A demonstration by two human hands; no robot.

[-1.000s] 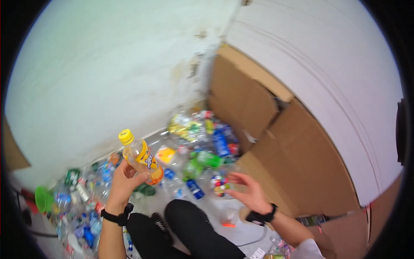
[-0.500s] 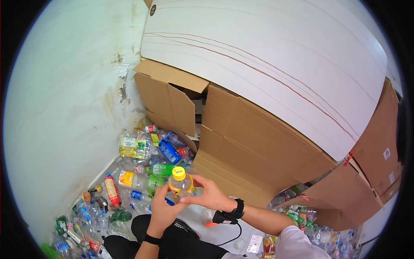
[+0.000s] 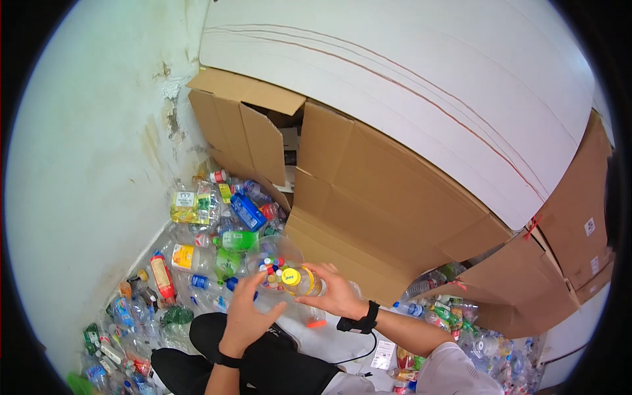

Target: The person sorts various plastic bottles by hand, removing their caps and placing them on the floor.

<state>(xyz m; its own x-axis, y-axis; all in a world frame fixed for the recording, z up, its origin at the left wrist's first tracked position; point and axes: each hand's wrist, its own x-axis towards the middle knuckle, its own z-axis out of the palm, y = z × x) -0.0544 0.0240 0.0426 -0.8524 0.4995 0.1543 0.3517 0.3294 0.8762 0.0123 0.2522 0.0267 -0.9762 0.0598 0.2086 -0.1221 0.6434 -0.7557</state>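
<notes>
My right hand [image 3: 336, 293] is wrapped round a clear plastic bottle [image 3: 311, 282] with a yellow cap, tilted so that the cap points left. To its left, my left hand [image 3: 245, 315] is off the bottle, with thumb and fingers spread and nothing in them. Just beyond the hands stands a clear round tub [image 3: 280, 245] with several coloured bottle caps [image 3: 271, 268] in it. Below the right hand, another clear bottle with an orange cap [image 3: 316, 323] lies on the white floor.
Loose plastic bottles pile up along the wall at left, among them a blue bottle [image 3: 247, 211] and a red bottle [image 3: 162, 277]. More bottles [image 3: 480, 342] lie at lower right. Cardboard sheets [image 3: 368, 197] stand ahead, under a large white board [image 3: 408, 85].
My left hand has let go of the bottle and moved away from it, fingers spreading. The bottle has tipped and shifted right in my right hand. The tub of caps has come into sight.
</notes>
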